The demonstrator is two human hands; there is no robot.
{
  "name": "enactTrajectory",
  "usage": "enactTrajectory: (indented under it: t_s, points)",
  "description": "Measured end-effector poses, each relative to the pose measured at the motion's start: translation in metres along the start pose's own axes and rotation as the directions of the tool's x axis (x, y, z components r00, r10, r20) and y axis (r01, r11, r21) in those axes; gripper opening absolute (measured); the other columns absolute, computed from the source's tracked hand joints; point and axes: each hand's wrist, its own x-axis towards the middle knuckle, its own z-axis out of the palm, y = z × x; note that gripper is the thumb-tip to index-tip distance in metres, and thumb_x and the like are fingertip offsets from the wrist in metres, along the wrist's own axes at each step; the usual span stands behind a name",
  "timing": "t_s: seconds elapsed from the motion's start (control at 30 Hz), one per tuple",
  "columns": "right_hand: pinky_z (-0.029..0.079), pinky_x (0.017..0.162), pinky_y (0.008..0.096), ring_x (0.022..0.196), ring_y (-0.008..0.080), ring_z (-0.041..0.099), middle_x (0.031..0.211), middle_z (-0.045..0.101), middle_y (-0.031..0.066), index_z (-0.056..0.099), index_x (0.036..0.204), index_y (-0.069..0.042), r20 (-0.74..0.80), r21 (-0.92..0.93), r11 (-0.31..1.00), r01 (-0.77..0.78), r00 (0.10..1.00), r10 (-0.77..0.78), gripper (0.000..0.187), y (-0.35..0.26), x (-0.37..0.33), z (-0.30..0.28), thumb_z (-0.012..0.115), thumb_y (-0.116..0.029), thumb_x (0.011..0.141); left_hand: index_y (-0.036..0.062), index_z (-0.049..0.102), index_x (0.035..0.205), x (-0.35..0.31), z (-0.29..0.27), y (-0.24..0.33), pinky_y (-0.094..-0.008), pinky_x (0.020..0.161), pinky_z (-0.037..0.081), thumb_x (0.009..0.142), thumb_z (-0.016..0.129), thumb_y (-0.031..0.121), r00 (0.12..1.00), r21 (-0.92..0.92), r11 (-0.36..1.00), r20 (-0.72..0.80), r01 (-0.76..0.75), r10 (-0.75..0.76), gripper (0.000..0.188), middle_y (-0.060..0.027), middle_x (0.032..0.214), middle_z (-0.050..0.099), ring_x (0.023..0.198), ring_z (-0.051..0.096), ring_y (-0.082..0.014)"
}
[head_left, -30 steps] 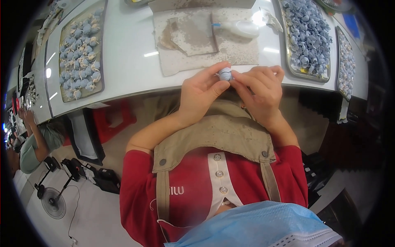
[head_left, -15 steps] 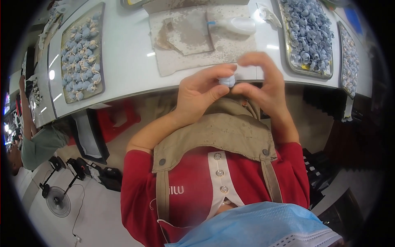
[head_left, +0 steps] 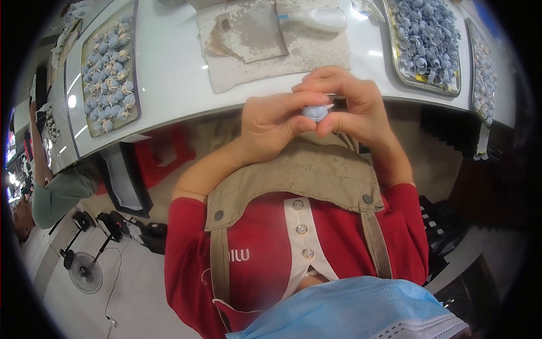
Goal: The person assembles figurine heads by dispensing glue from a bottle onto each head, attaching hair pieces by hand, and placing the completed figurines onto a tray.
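A small pale-blue rounded piece (head_left: 315,113) is held up at the table's near edge, in front of my chest. My left hand (head_left: 266,121) pinches it from the left between thumb and fingertips. From the right, my right hand (head_left: 361,106) closes on the same piece, its thumb low and its fingers curving over the top, beside the left fingertips. A tiny pale bit shows at the piece's upper right. The fingers hide part of it.
Beyond my hands lies a stained board (head_left: 305,62) with a white bottle (head_left: 322,20) on it. A tray of loose blue curved pieces (head_left: 426,45) is at right, with another tray (head_left: 483,70) beyond. Finished-looking blue pieces fill the left tray (head_left: 110,79). A person's sleeve (head_left: 65,192) shows far left.
My right hand has closed in from the right, its fingers coming down onto the piece beside my left hand. The piece appears turned. The whole view has shifted slightly.
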Motion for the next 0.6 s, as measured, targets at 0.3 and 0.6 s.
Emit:
enactTrajectory:
  t_s: [0.3,0.6]
  points:
    - [0.047,0.075,0.0288,0.093,0.0164,0.052,0.088,0.065,0.0018,0.067,0.091,-0.006,-0.062,-0.025,0.999,0.020,0.998,-0.021,0.037,-0.008,0.000,0.000,0.081,-0.019,0.059,-0.0013,0.059,0.107,0.002,0.004,0.002,-0.0227,0.077,0.048,0.087,0.057,0.010,1.000,-0.027,0.999,0.024,-0.018,0.019,0.023,-0.0097,0.101,0.063,0.086,0.060,-0.0124]
    - [0.046,0.073,0.0288,0.089,0.0172,0.052,0.090,0.065,0.0043,0.067,0.088,-0.006,-0.061,-0.059,0.998,0.019,0.998,-0.023,0.037,-0.005,0.010,0.008,0.080,-0.022,0.057,-0.0006,0.060,0.106,-0.006,-0.003,0.007,-0.0227,0.077,0.048,0.083,0.060,0.003,0.998,-0.063,0.998,-0.063,0.019,-0.023,0.023,-0.0086,0.099,0.065,0.086,0.060,-0.0110]
